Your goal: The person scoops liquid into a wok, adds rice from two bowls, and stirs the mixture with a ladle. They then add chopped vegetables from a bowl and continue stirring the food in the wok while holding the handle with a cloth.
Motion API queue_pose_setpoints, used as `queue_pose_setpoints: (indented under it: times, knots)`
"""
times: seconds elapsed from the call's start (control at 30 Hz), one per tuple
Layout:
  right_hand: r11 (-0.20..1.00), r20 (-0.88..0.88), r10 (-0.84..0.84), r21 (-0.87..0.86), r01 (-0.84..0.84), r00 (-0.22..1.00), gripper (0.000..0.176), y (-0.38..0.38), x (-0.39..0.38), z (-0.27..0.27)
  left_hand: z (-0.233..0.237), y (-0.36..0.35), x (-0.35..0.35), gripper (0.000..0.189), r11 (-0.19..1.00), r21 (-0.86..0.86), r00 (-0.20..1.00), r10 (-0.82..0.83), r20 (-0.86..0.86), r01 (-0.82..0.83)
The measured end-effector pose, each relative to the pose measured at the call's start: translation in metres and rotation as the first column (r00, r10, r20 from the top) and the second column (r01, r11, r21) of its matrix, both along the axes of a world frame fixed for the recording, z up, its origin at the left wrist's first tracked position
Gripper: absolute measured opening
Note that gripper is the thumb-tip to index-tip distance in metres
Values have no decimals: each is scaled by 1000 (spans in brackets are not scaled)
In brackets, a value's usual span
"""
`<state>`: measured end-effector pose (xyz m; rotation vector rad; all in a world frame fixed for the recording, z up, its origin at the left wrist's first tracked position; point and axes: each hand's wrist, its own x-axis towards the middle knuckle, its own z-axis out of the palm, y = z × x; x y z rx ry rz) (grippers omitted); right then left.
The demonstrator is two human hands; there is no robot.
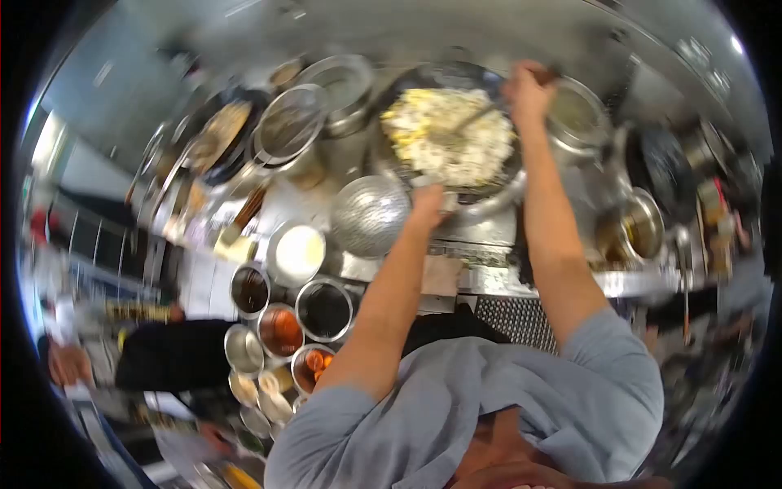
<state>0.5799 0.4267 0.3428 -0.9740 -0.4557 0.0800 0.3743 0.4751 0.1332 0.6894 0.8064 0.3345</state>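
A large dark wok (pixel 407 167) sits on the stove, filled with a loose white and yellow mix (pixel 481 155) that looks like rice with egg. My left hand (pixel 429 205) is closed on the wok's near rim, with a folded white cloth (pixel 423 181) under the fingers. Farther out, on the right side of the wok, my right hand (pixel 531 91) grips the handle of a ladle (pixel 474 121). Its head is partly buried in the food and blurred. A perforated metal strainer (pixel 371 216) lies just left of my left hand.
Left of the wok stand a mesh sieve (pixel 289 122), a metal pot (pixel 346 85) and another pan (pixel 220 134). Several seasoning containers, one a white-filled bowl (pixel 297 251), crowd the near left. Right are a pot (pixel 578 118) and a tilted pot (pixel 639 224). Another person's hand (pixel 216 440) shows lower left.
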Motion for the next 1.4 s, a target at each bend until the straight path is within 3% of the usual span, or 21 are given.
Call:
queue_pose_setpoints:
  times: [0.1, 0.2, 0.27, 0.3, 0.33, 0.37, 0.43, 0.5, 0.53, 0.57, 0.6, 0.63, 0.7, 0.77, 0.87, 0.97, 1.1, 1.17, 1.23, 1.3, 1.4]
  knots:
    - [989, 80, 123, -97, -115, 989, 5, -21, -28, 47, 8, -9, -8, 14, 988, 154, 1000, -15, 18, 12]
    - [996, 132, 3, -88, 9, 991, 5, -25, -55, 45, 40, -51, -32, 14, 967, 254, 999, 33, -13, -28]
    - [998, 71, -50, -24, 52, 996, 8, -14, -29, 33, 119, -93, -66, 12, 988, -97, 992, 125, 10, -123]
    - [998, 86, -46, -28, 48, 995, 8, -17, -23, 54, 140, -97, -68, 12, 987, -103, 991, 129, 23, -126]
    - [981, 20, 161, -114, -157, 987, 7, -21, -27, 93, 160, -95, -69, 12, 986, -105, 991, 134, 16, -132]
    - [917, -84, 344, -185, -354, 935, 7, -27, -39, 120, 167, -91, -73, 12, 985, -106, 991, 132, -14, -133]
    - [925, -50, 322, -196, -325, 945, 7, -23, -66, 119, 112, -64, -61, 12, 989, -101, 994, 109, -5, -109]
    - [963, 147, 215, -193, -186, 965, 8, -15, -73, 81, 54, -69, -68, 15, 995, 81, 996, 53, 69, -59]
    - [977, 189, 175, -152, -147, 966, 9, -16, -68, 90, 45, -94, -81, 18, 971, 156, 983, 173, 62, -181]
    - [977, 199, 178, -151, -149, 964, 9, -15, -60, 105, 3, -113, -106, 19, 797, 595, 993, 119, 22, -108]
    - [988, 154, 100, -128, -80, 983, 9, -15, -50, 125, -31, -118, -117, 21, 434, 901, 994, 100, -35, -12]
    - [994, 116, 29, -108, -16, 993, 10, -15, -43, 148, 67, -138, -120, 19, 953, 147, 964, 256, 79, -265]
    - [999, 181, 7, -55, 3, 983, 7, -31, -59, 189, 133, -130, -118, 20, 981, -12, 979, 190, -67, -191]
    - [985, 220, 165, 4, -170, 961, 9, -50, -78, 193, 118, -75, -80, 21, 1000, -2, 1000, -26, 1, 26]
    - [960, 167, -40, -268, 84, 985, 5, -28, -104, 112, 15, -73, -84, 21, 973, 192, 992, 123, 42, -129]
    - [997, 156, 77, -44, -71, 985, 5, -31, -78, 97, -50, -100, -96, 22, 921, 326, 976, 194, 98, -216]
    - [998, 90, 50, -35, -47, 995, 9, -55, -67, 142, 101, -132, -130, 18, 979, 48, 980, 197, 3, -197]
    - [991, 86, 131, -41, -128, 988, 10, -65, -82, 169, 80, -99, -92, 15, 959, 44, 955, 273, 113, -279]
    - [980, 108, 195, -71, -188, 975, 11, -74, -95, 189, 104, -75, -79, 13, 996, 8, 996, 86, 20, -86]
    - [963, 178, 267, -84, -255, 947, 12, -75, -101, 212, 135, -79, -75, 12, 994, -30, 994, 105, -11, -105]
    - [987, 233, 82, -152, -47, 969, 12, -79, -116, 185, 139, -65, -61, 11, 992, -37, 992, 117, -50, -118]
